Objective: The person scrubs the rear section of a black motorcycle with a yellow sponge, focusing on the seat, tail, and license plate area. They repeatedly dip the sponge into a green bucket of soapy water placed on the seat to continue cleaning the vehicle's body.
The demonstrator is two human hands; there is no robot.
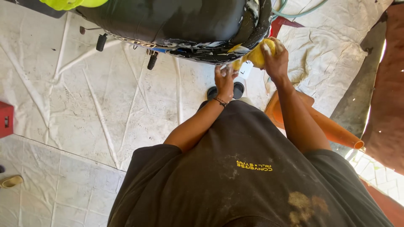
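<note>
A black motorcycle (176, 25) covered in white soap foam fills the top of the view, seen from above. My right hand (275, 59) grips a yellow sponge (254, 54) and presses it against the soapy rear edge of the bike. My left hand (225, 77), with a dark bracelet on the wrist, rests just below the bike's edge beside the sponge, fingers bent against the wet bodywork. My dark shirt fills the bottom of the frame.
A white tarp (105, 105) covers the ground. An orange traffic cone (332, 128) lies on its side at my right. A green hose (294, 12) runs at the top right, a red box (6, 120) sits at the left edge, and black footpegs (101, 42) stick out from the bike.
</note>
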